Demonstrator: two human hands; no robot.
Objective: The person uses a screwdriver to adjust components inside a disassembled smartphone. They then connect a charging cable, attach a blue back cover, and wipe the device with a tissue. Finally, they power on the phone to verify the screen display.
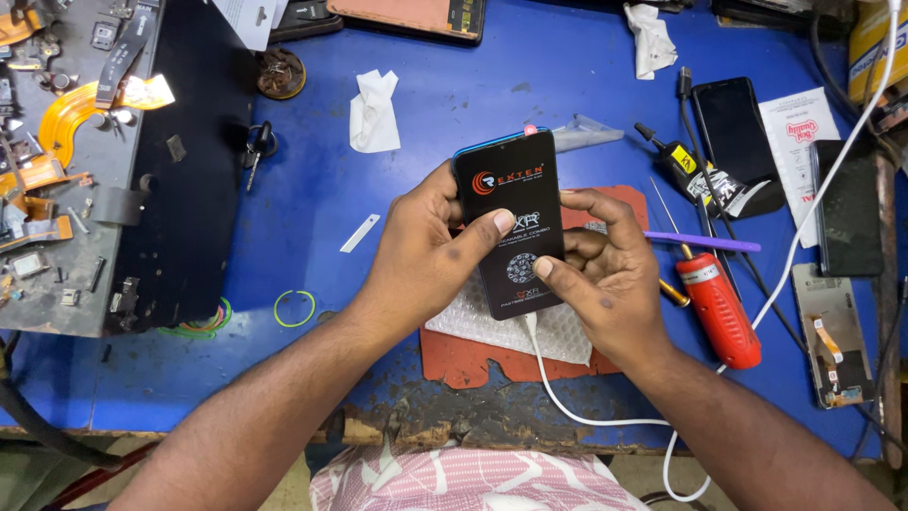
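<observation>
Both my hands hold a black smartphone (512, 194) with a blue rim, screen up, above the blue workbench (445, 104). A printed black film covers its screen. My left hand (426, 255) grips its left edge, thumb pressed on the screen's middle. My right hand (601, 265) holds the right edge, thumb on the lower screen. A white cable (567, 407) is plugged into the phone's bottom end. Under the phone lie a bubble-wrap sheet (558, 336) and a red mat (473, 364).
A red-handled screwdriver (719, 308), purple stick (705, 242) and glue bottle (676, 159) lie at right, beside a black phone (733, 132) and a screen part (832, 336). At left, a black tray (180, 189) with loose parts, rubber bands (294, 308), crumpled tissue (374, 112).
</observation>
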